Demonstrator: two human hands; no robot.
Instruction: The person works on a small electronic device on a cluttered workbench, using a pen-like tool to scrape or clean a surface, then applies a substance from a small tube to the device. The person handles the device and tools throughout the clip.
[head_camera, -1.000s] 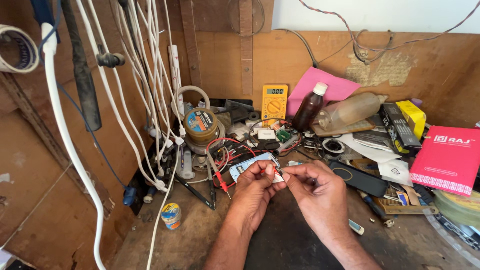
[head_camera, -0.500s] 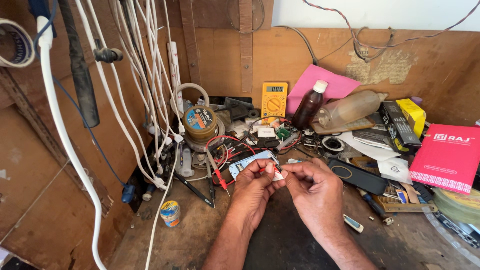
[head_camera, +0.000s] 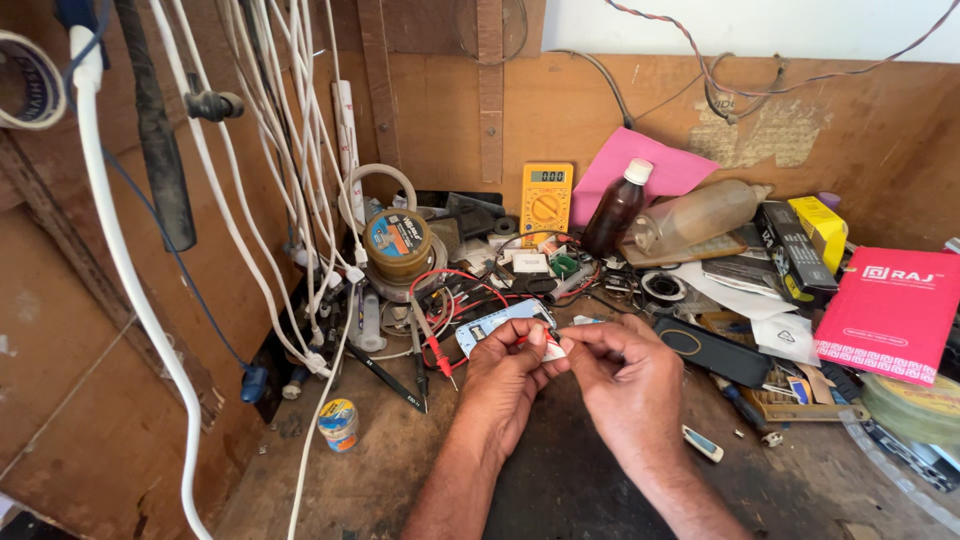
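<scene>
My left hand (head_camera: 508, 375) and my right hand (head_camera: 625, 375) meet over the middle of a cluttered wooden workbench (head_camera: 400, 480). Together the fingertips pinch a small white part (head_camera: 553, 347) with a thin red wire at it. Just beyond the fingers lies a pale blue circuit board (head_camera: 500, 324). Red and black probe leads (head_camera: 435, 345) lie to the left of my left hand. What exactly the small part is stays too small to tell.
A yellow multimeter (head_camera: 546, 200) leans on the back wall beside a brown bottle (head_camera: 615, 210) and a clear plastic bottle (head_camera: 700, 212). White cables (head_camera: 290, 180) hang at left. A tape roll (head_camera: 398, 245), a small tin (head_camera: 339, 424), a black case (head_camera: 712, 350) and a pink box (head_camera: 885, 310) surround the hands.
Both hands stay pinched together on the small part. Only the fingertips have shifted slightly; the view has edged a little.
</scene>
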